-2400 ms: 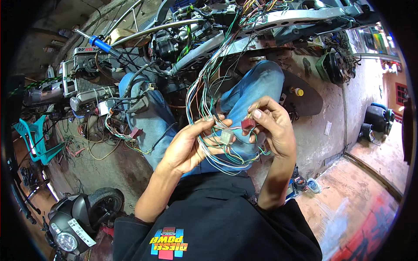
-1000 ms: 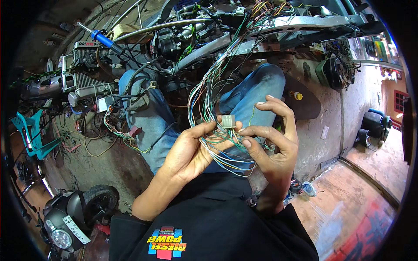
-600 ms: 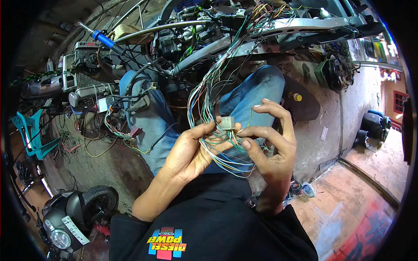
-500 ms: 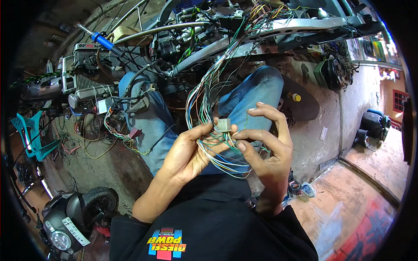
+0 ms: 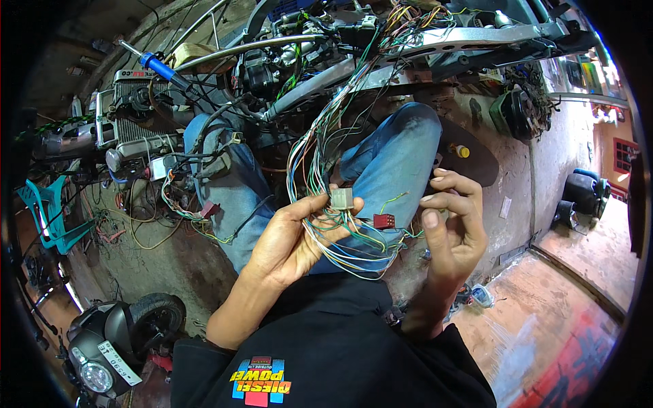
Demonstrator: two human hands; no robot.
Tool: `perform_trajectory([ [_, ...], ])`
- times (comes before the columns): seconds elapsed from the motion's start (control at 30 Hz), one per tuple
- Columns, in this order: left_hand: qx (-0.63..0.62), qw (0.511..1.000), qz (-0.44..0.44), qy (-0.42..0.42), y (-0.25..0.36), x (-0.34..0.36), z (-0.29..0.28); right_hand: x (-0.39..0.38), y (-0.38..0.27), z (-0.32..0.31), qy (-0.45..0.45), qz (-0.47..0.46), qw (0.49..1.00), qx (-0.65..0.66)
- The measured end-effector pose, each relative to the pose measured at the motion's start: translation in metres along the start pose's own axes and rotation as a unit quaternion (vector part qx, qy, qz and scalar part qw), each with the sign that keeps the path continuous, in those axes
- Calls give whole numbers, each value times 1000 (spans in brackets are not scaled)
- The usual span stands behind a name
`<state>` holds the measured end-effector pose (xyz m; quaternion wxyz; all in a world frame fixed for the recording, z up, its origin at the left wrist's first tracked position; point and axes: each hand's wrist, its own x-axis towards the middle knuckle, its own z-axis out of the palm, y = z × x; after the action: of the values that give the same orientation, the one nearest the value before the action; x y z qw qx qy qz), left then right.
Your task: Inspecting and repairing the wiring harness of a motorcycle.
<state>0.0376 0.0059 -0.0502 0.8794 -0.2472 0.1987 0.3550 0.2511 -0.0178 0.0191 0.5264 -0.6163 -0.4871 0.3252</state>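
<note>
A pale translucent connector [image 5: 342, 198] with many thin coloured wires is in my left hand [image 5: 286, 245], whose thumb and fingers grip it and the wires around it. The long wire bundle [image 5: 309, 156] hangs from the frame above. A red connector [image 5: 385, 221] sits among the loose wire ends, right of the pale one. My right hand [image 5: 451, 234] is raised to the right of both connectors, fingers bent and apart, holding nothing. My jeans-clad legs [image 5: 394, 156] are bent beneath the wires.
A motorbike frame [image 5: 442, 37] with engine parts [image 5: 272, 68] spans the top. A radiator [image 5: 136, 115], a blue shock absorber [image 5: 163, 70] and a teal plastic part [image 5: 51, 214] are left. A dark scooter [image 5: 109, 340] stands lower left. Dark parts [image 5: 517, 112] and a yellow-capped bottle [image 5: 462, 151] are right.
My right hand has moved rightward, away from the pale connector, uncovering the red connector that it held earlier. My left hand and the pale connector have shifted slightly left.
</note>
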Motion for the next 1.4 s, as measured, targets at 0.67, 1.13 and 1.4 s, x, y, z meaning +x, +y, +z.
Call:
perform_trajectory([
  [0.67, 160, 978, 116, 66, -1, -15, 2, -8, -15, 33, -174, -43, 964, -195],
  [1.13, 303, 943, 115, 72, -2, -29, 24, -1, -18, 27, -253, -6, 958, -135],
  [1.4, 250, 964, 81, 47, -8, -24, 31, 0, -11, 26, -218, 79, 973, -9],
])
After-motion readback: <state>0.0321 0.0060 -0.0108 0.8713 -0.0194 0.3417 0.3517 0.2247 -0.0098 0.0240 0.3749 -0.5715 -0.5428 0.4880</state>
